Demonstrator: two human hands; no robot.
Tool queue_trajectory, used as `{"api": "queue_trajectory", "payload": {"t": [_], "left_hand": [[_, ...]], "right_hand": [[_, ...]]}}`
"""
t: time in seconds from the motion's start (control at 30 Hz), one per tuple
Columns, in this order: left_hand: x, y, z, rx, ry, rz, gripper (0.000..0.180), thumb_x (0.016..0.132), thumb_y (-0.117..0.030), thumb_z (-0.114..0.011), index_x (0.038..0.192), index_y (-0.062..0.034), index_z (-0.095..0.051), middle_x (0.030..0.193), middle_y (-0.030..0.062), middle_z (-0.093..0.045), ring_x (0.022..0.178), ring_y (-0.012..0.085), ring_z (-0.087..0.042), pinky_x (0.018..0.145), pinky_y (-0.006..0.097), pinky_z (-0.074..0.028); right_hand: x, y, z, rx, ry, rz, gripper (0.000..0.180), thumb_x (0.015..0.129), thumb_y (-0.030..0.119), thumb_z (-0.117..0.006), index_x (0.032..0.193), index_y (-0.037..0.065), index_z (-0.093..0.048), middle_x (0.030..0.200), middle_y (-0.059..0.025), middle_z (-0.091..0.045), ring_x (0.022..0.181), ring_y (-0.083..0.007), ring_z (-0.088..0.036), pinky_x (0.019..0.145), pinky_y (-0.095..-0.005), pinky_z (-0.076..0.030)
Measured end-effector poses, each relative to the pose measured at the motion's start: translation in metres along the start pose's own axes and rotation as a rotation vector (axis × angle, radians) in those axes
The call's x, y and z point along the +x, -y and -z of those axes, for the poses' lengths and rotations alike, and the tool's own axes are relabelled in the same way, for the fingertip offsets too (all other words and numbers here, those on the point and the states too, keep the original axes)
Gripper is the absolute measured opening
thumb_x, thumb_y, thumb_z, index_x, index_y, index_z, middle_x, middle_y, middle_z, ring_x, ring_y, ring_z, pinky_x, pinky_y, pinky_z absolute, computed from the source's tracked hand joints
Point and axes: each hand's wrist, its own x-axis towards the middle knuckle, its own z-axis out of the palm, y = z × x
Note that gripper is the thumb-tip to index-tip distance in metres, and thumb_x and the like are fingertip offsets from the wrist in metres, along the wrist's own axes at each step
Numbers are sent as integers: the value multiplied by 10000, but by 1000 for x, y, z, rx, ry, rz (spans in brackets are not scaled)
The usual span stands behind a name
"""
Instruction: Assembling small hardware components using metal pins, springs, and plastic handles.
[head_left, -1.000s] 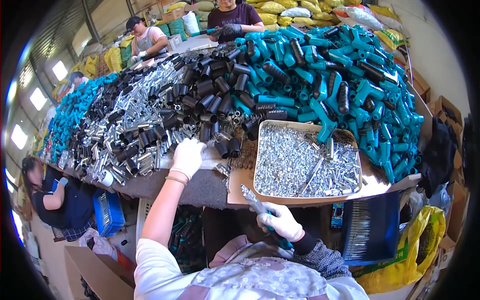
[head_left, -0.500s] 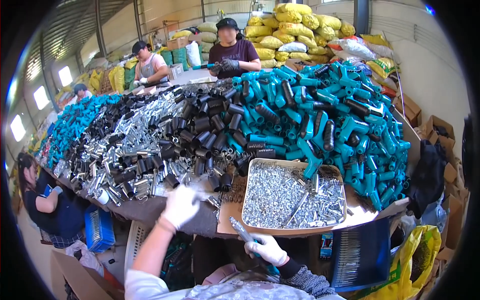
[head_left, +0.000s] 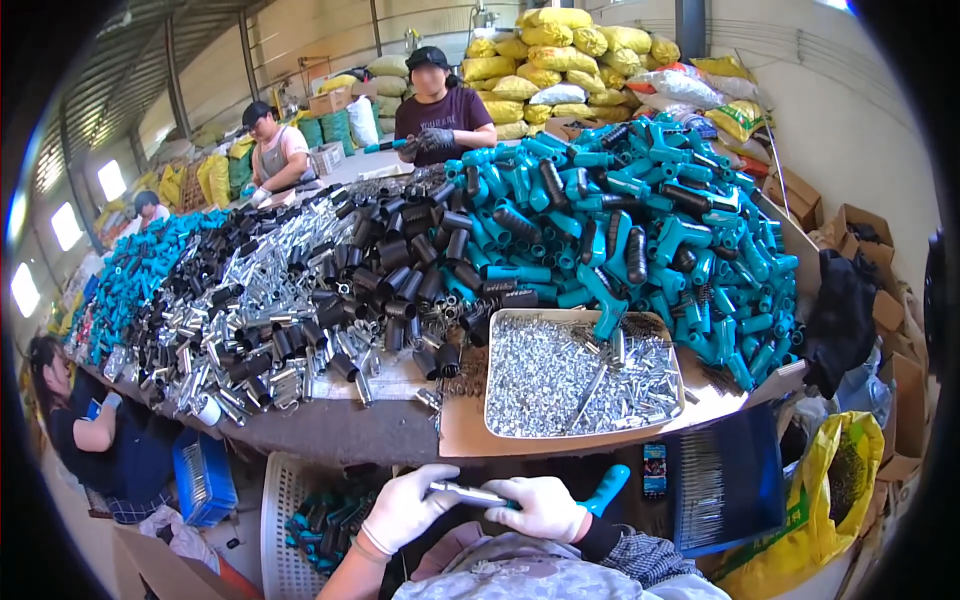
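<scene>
White gloves: both hands wear them and meet low in the middle of the frame, below the near edge of the table (head_left: 380, 432).
Left hand (head_left: 405, 508): lower centre-left, fingers curled narrow around the left end of a slim metal rod (head_left: 468, 492), pinching it from above.
Metal rod: lies nearly level between the two hands, its left end inside the left hand's grip and its right end running into the right hand.
Right hand (head_left: 545, 508): lower centre, just right of the rod, closed around a teal handle (head_left: 606, 489) whose free end sticks out up and to the right past the knuckles.
Fit: whether the rod has entered the handle is hidden by the right hand's fingers; I cannot tell.
Doing it well: judging from the grip, keep rod and handle on one line, hold the handle still and push the rod straight in, no bending.
Tray (head_left: 585, 375): on the table above the hands, centre-right, full of small silvery parts, well apart from both hands.
Basket (head_left: 285, 520): white, lower left beside the left forearm, holding dark and teal pieces.
Piles: black tubes (head_left: 400, 280) at centre-left of the table, teal handles heaped (head_left: 650, 230) at upper right.
</scene>
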Motion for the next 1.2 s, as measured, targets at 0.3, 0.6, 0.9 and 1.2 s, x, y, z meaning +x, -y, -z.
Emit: {"api": "queue_trajectory", "payload": {"t": [0.3,0.6,0.9,1.2], "left_hand": [[80,-70,88,185,-862,-402,370,717,38,-810,1068,-30,-713,869,60,-607,683,147,-554,654,285,-489],[110,-66,89,-57,-976,-276,798,635,-21,-879,1365,2,-558,783,-39,-408,677,82,-379,617,229,-390],[120,-65,98,-297,-712,-436,481,771,-17,-765,1224,-3,-604,1081,48,-593,860,135,-567,790,281,-492],[14,-16,3,71,172,96,278,956,-335,-663,1051,-84,-734,901,151,-728,826,313,-723,750,389,-569]], "right_hand": [[-2,18,-2,325,23,-87,464,903,355,-679,1278,85,-645,972,-166,-714,906,-321,-710,804,-370,-542],[-5,16,-4,407,72,-176,507,907,345,-683,1317,52,-626,989,-159,-720,914,-256,-709,850,-342,-536],[-3,17,-3,488,34,-135,512,909,360,-699,1317,59,-629,951,-152,-719,852,-247,-703,805,-344,-539],[-5,4,-3,-47,-71,2,467,899,412,-693,1262,121,-657,909,-144,-704,806,-321,-705,708,-403,-553]]}}
